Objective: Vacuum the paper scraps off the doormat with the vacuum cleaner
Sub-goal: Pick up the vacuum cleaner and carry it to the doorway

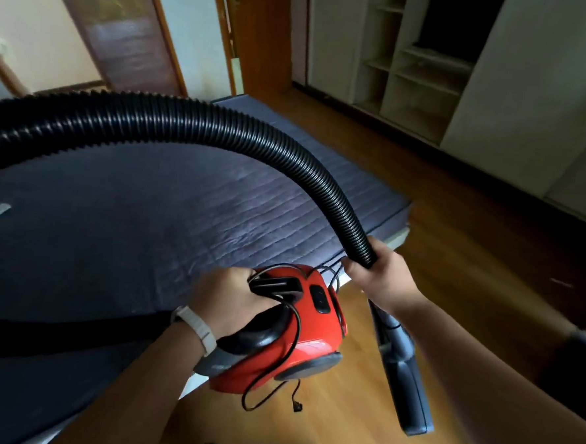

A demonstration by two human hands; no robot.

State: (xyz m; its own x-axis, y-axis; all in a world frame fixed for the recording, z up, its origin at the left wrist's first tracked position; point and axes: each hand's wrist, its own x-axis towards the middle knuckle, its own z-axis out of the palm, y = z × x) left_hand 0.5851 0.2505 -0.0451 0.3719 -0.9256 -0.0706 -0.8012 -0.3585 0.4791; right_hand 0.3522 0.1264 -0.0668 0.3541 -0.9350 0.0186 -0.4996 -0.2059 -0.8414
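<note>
A small red vacuum cleaner (pixel 298 339) with a black handle hangs above the wooden floor at the lower middle. My left hand (pixel 225 296) grips that handle. Its black power cord (pixel 274 389) is looped over the body and dangles below, plug loose. A black ribbed hose (pixel 201 120) arches from the far left over to my right hand (pixel 379 273), which grips the hose's end. Below that hand a dark grey tube and floor nozzle (pixel 408 383) point down at the floor. No doormat or paper scraps are in view.
A low bed with a dark grey quilted mattress (pixel 120 218) fills the left and middle. Wooden floor (pixel 462 239) runs to the right of it. An open wardrobe with shelves (pixel 417 68) stands at the back right, a wooden door (pixel 258 31) behind.
</note>
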